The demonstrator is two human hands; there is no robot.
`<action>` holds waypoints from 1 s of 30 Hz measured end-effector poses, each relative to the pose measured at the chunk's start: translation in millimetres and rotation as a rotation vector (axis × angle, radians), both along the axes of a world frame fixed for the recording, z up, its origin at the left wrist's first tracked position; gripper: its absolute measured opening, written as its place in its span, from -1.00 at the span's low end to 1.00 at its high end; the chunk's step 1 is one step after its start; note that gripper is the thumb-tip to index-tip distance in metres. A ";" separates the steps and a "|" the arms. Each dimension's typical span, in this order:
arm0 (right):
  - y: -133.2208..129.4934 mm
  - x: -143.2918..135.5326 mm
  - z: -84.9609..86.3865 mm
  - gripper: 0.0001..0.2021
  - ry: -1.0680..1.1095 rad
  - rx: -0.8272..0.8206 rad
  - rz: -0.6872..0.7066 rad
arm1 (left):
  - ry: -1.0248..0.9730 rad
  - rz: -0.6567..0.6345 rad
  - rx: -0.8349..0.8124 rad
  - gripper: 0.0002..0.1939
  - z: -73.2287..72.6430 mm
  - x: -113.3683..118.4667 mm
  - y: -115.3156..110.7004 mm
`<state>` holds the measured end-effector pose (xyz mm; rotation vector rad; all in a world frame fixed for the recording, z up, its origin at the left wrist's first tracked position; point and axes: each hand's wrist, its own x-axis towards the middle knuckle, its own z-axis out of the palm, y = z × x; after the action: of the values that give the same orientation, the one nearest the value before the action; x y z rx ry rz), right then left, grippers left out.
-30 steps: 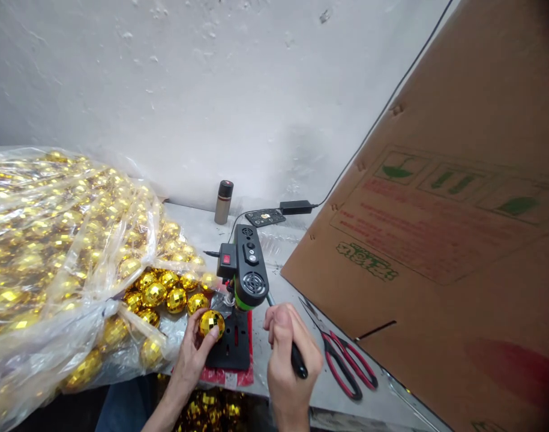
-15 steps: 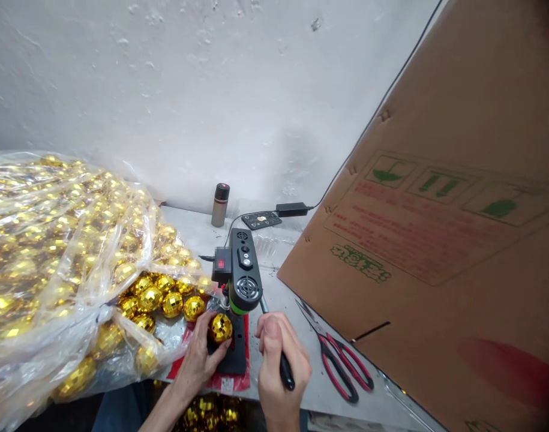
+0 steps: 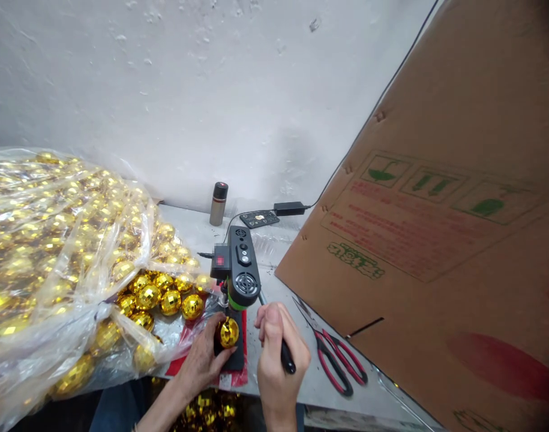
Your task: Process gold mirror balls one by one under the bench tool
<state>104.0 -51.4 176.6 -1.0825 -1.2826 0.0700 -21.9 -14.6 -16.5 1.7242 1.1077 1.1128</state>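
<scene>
A gold mirrored ball (image 3: 229,333) is held between the thumb and fingers of my left hand (image 3: 203,355). It sits over the black base plate (image 3: 237,361) of a small black bench machine (image 3: 244,264) with round vents and a green ring. Whether the ball touches the plate, I cannot tell. My right hand (image 3: 281,354) is wrapped round a lever (image 3: 288,359), whose black end sticks out below the fist; its metal rod runs up toward the machine. Left of the machine, several more gold balls (image 3: 170,302) spill from a clear plastic bag (image 3: 85,252).
Red-handled scissors (image 3: 339,360) lie right of my right hand, beside a large leaning carton (image 3: 418,252). Behind the machine are a bottle (image 3: 218,204), a dark phone-like slab (image 3: 259,219) and a power adapter (image 3: 288,209) with its cable. More gold balls (image 3: 206,414) lie below the table edge.
My left hand has moved the ball slightly right and toward me over the base plate, and the ball looks turned. My right hand keeps its grip on the lever. The view has shifted slightly.
</scene>
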 end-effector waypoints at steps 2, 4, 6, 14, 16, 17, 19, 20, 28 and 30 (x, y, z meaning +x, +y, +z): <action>0.1 -0.3 0.3 -0.61 0.007 -0.002 0.004 | 0.006 0.003 0.001 -0.43 -2.4 -2.9 -2.3; -0.1 -0.9 -0.9 -0.60 0.011 0.008 0.007 | 0.010 0.011 0.010 -0.44 -3.3 -4.0 -3.9; -0.6 -1.3 -2.6 -0.60 0.014 0.019 0.005 | 0.015 0.024 0.019 -0.45 -1.5 -2.3 -3.9; -4.3 5.0 -8.9 -0.66 -0.053 0.003 0.048 | 0.036 0.137 0.027 -0.52 11.6 8.1 4.0; -6.5 7.6 -14.9 -0.69 -0.084 0.015 0.058 | 0.044 0.137 0.025 -0.52 10.7 7.4 4.5; -7.5 8.7 -19.1 -0.70 -0.098 0.015 0.062 | 0.049 0.137 0.022 -0.53 10.0 7.0 4.6; -8.9 10.5 -29.8 -0.71 -0.127 0.021 0.064 | 0.063 0.142 0.019 -0.53 8.6 6.5 4.4; -9.2 11.1 -35.9 -0.70 -0.144 0.034 0.063 | 0.070 0.146 0.021 -0.54 8.1 6.3 4.3; -9.9 9.5 -74.3 -0.66 -0.118 0.081 0.012 | 0.093 0.151 0.021 -0.52 8.5 6.4 3.3; -10.1 7.4 -78.7 -0.66 -0.084 0.057 0.000 | 0.091 0.152 0.012 -0.52 8.4 6.7 2.9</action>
<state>111.4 -61.4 97.9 -1.0461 -1.3523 -0.0126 -15.2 -11.7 -8.1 1.7375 1.3091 1.1438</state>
